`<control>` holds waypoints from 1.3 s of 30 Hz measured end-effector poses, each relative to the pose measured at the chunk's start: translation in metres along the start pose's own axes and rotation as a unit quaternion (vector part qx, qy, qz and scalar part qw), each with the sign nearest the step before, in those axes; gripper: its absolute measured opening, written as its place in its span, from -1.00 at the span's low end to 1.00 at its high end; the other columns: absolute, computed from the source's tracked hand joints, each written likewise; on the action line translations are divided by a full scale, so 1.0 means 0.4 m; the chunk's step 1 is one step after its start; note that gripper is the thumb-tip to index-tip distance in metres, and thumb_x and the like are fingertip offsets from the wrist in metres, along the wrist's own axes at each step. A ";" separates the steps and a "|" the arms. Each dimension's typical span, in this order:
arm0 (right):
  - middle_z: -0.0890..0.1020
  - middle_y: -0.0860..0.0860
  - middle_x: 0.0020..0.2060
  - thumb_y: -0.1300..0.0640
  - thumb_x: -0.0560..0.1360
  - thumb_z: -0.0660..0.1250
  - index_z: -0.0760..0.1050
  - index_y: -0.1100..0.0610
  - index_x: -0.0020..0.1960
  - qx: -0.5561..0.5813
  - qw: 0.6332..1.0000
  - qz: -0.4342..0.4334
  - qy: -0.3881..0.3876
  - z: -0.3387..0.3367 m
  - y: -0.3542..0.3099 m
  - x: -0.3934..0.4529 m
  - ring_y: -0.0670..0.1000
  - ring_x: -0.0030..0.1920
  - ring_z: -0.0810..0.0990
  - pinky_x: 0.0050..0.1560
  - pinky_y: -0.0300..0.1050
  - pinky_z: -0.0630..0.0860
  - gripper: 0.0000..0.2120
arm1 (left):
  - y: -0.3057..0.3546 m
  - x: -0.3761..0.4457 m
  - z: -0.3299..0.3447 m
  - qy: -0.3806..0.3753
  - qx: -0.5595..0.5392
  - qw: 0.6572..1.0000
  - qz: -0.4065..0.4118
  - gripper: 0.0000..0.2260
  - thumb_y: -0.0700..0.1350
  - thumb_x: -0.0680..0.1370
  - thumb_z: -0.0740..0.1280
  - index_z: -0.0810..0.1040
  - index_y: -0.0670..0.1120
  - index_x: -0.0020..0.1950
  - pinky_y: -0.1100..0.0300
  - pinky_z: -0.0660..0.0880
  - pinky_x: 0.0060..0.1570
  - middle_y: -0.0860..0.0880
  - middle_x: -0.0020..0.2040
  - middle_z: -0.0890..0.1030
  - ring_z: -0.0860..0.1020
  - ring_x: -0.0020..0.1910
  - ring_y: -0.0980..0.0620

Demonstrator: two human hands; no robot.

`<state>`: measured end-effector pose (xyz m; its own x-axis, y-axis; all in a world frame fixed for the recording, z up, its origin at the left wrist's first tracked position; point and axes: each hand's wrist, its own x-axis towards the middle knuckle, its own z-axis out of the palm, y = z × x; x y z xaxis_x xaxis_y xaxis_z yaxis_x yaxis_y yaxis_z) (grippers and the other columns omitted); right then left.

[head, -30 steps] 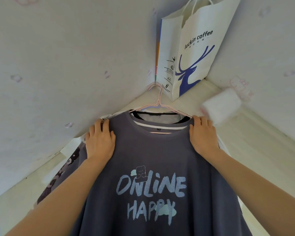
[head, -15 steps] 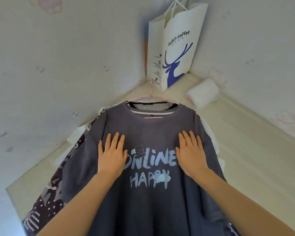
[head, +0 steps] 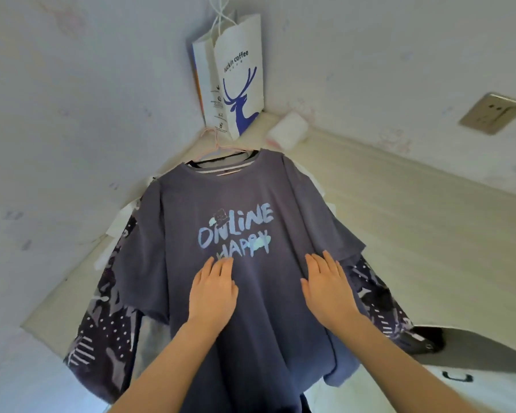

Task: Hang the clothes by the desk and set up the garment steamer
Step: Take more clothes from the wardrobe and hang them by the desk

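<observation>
Risk of dragging the grey-blue cotton T-shirt (head: 245, 263), hung on the thin pink wire hanger (head: 218, 144) at the wall corner, off its hook by pressing down too hard with left hand (head: 213, 290) and right hand (head: 328, 287), fingers straight and flat.

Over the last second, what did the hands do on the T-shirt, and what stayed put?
Both the left hand and the right hand slid flat down the T-shirt, from its shoulders to below the print. Neither hand gripped anything. The shirt stayed on its pink hanger, the paper bag behind it.
</observation>
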<state>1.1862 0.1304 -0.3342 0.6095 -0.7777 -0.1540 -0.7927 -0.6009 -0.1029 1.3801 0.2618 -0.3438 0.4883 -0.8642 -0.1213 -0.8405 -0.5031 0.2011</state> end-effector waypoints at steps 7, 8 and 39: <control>0.68 0.12 -0.03 0.03 0.22 0.59 0.60 0.24 0.11 0.001 0.996 0.078 0.042 -0.039 0.055 -0.236 0.20 0.08 0.64 0.01 0.10 0.61 -0.47 | 0.169 -0.107 -0.012 0.022 -0.037 0.990 0.132 -0.62 -0.16 0.37 0.50 0.60 -0.14 0.17 0.09 0.58 -0.19 -0.01 -0.12 0.67 0.63 -0.05 -0.03; 0.68 0.12 -0.04 0.03 0.21 0.60 0.60 0.24 0.10 0.001 0.995 0.087 0.050 -0.036 0.066 -0.267 0.20 0.06 0.65 0.00 0.09 0.61 -0.47 | 0.194 -0.120 -0.007 0.018 -0.039 0.988 0.151 -0.64 -0.16 0.38 0.48 0.60 -0.13 0.17 0.09 0.58 -0.21 0.00 -0.13 0.66 0.62 -0.06 -0.03; 0.57 0.10 0.21 -0.02 0.51 0.32 0.46 0.19 0.29 0.104 0.816 0.556 0.118 0.150 0.472 -1.689 0.16 0.32 0.47 0.33 0.11 0.39 -0.57 | 1.101 -1.149 0.277 -0.134 -0.040 0.769 0.624 -0.66 -0.06 0.59 0.23 0.47 -0.10 0.35 0.14 0.50 0.11 0.02 0.16 0.61 0.50 0.22 0.01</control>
<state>0.6239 0.5536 -0.3084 -0.5224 -0.8494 -0.0748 -0.8274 0.5261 -0.1967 0.7597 0.4378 -0.3072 -0.7620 -0.6473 0.0198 -0.5928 0.7095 0.3811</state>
